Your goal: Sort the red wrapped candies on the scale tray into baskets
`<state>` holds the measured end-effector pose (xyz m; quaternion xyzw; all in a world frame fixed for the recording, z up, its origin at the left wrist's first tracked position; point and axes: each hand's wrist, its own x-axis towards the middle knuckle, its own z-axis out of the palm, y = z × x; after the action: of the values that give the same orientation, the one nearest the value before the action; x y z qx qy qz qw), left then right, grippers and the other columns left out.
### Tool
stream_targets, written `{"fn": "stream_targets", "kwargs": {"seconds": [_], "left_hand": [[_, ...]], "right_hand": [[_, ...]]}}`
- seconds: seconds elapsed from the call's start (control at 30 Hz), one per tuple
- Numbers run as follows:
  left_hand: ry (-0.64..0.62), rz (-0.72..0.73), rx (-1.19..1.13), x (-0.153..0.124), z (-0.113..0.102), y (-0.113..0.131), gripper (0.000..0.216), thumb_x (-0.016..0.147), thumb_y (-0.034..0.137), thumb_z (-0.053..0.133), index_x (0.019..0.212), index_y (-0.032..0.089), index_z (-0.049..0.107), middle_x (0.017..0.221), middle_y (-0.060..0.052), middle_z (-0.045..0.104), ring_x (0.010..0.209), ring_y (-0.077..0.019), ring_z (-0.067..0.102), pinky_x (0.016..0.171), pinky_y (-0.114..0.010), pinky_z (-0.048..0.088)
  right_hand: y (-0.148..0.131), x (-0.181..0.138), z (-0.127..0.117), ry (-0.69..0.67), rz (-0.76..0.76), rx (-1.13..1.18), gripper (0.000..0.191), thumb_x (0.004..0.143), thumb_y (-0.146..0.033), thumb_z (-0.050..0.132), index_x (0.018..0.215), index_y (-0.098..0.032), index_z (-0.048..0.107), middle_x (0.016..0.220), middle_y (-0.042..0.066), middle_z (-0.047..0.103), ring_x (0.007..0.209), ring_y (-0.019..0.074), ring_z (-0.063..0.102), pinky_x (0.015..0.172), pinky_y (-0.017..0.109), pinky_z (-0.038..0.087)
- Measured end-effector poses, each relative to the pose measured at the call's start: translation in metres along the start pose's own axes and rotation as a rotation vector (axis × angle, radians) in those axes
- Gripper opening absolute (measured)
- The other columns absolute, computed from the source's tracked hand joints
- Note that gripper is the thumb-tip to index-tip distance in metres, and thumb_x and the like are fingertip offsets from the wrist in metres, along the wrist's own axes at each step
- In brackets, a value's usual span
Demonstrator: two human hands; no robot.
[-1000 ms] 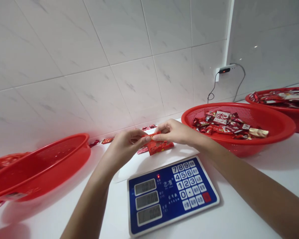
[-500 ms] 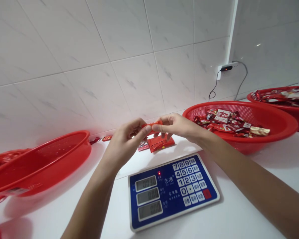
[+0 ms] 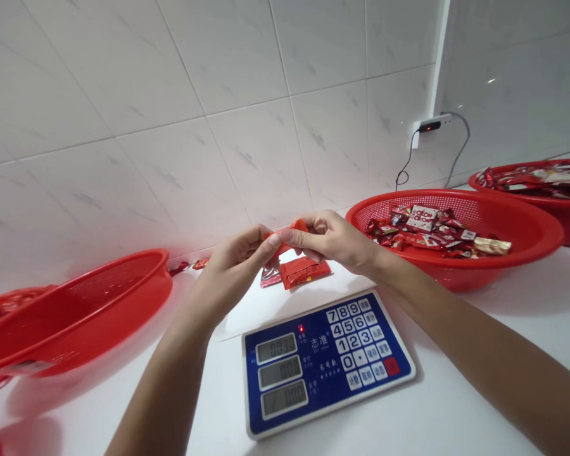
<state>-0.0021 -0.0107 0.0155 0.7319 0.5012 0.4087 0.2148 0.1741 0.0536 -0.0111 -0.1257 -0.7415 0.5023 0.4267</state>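
Note:
Between both hands, above the white pan (image 3: 256,310) of a digital scale (image 3: 329,364), is a small red packet (image 3: 299,225), mostly hidden by the fingers. My left hand (image 3: 242,256) is closed, pinching its left end with thumb and fingers. My right hand (image 3: 325,239) is closed too, pinching the packet's right end, its thumb tip close to the left one. Beneath the hands a flat red packet (image 3: 306,272) lies on the pan, beside a smaller pinkish-silver wrapped piece (image 3: 270,276). The scale's blue front shows lit displays and number keys.
To the right stands a red plastic basket (image 3: 513,221) with wrapped sweets inside, and a second red basket (image 3: 555,201) of packets behind it. Another red basket (image 3: 142,304) is at the left. Small red packets (image 3: 200,263) lie near the tiled wall. A socket strip (image 3: 432,124) with cables hangs there.
The hands have drawn closer together, thumb tips now almost touching. The red packet looks bent, with part of it sticking up by the right fingers. The view has shifted slightly.

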Motion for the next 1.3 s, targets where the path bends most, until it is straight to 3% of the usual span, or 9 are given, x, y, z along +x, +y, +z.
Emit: {"fn": "stream_targets", "kwargs": {"seconds": [0.23,0.33,0.47,0.67,0.8,0.93,1.13,1.3], "left_hand": [[-0.022,0.026,-0.020,0.000,0.005,-0.003,0.051,0.095,0.062,0.046,0.067,0.020,0.054,0.065,0.000,0.053,0.063,-0.0138,0.050,0.061,-0.025,0.041],[-0.044,0.008,-0.150,0.000,0.011,-0.001,0.054,0.093,0.062,0.049,0.059,0.020,0.045,0.057,0.003,0.042,0.055,-0.0117,0.040,0.054,-0.026,0.035],[0.045,0.030,-0.250,-0.001,0.015,0.000,0.049,0.091,0.053,0.060,0.059,0.020,0.044,0.055,0.005,0.030,0.051,-0.0107,0.027,0.049,-0.026,0.025],[0.073,0.100,-0.212,0.000,0.011,-0.003,0.040,0.091,0.048,0.061,0.063,0.019,0.061,0.056,0.003,0.038,0.053,-0.0111,0.032,0.048,-0.026,0.026],[0.106,0.157,-0.228,-0.001,0.014,-0.004,0.037,0.090,0.046,0.064,0.064,0.020,0.064,0.054,0.004,0.039,0.051,-0.0107,0.030,0.047,-0.027,0.024],[0.180,0.202,-0.226,-0.006,0.019,0.003,0.039,0.091,0.046,0.064,0.063,0.020,0.061,0.053,0.005,0.036,0.050,-0.0105,0.028,0.048,-0.027,0.022],[0.008,0.091,-0.184,-0.008,0.019,0.011,0.054,0.096,0.054,0.052,0.055,0.019,0.047,0.054,0.003,0.043,0.056,-0.0109,0.042,0.057,-0.026,0.036],[-0.006,0.043,-0.195,-0.004,0.015,0.001,0.047,0.091,0.060,0.057,0.067,0.019,0.058,0.063,0.002,0.052,0.063,-0.0121,0.048,0.060,-0.026,0.038]], "right_hand": [[-0.002,0.002,0.003,0.006,-0.058,0.092,0.037,0.083,-0.047,0.074,0.071,-0.015,0.058,0.056,-0.007,0.042,0.048,0.0042,0.035,0.044,0.020,0.026],[-0.004,0.001,0.007,-0.011,-0.011,0.166,0.040,0.083,-0.050,0.073,0.071,-0.016,0.055,0.051,-0.008,0.042,0.045,0.0038,0.033,0.042,0.019,0.025],[-0.003,-0.001,0.010,-0.059,0.059,0.192,0.045,0.086,-0.056,0.067,0.070,-0.017,0.051,0.048,-0.008,0.046,0.041,0.0035,0.036,0.040,0.017,0.029],[0.005,0.001,0.010,-0.183,0.111,0.111,0.063,0.092,-0.069,0.047,0.062,-0.015,0.054,0.053,0.001,0.056,0.042,0.0062,0.047,0.041,0.019,0.038],[0.001,0.000,0.006,-0.183,0.047,0.151,0.048,0.093,-0.058,0.057,0.070,-0.016,0.055,0.054,-0.002,0.055,0.044,0.0063,0.047,0.042,0.019,0.037],[-0.005,-0.003,0.007,-0.076,-0.142,0.134,0.039,0.093,-0.046,0.063,0.069,-0.016,0.056,0.052,-0.005,0.046,0.046,0.0047,0.040,0.043,0.019,0.032],[-0.003,-0.002,0.013,0.063,-0.276,0.106,0.037,0.090,-0.038,0.066,0.064,-0.017,0.053,0.056,-0.006,0.042,0.049,0.0042,0.035,0.044,0.019,0.029],[0.001,-0.001,0.013,0.008,-0.209,0.134,0.034,0.088,-0.037,0.067,0.065,-0.015,0.057,0.056,-0.005,0.051,0.048,0.0040,0.041,0.044,0.018,0.034]]}}
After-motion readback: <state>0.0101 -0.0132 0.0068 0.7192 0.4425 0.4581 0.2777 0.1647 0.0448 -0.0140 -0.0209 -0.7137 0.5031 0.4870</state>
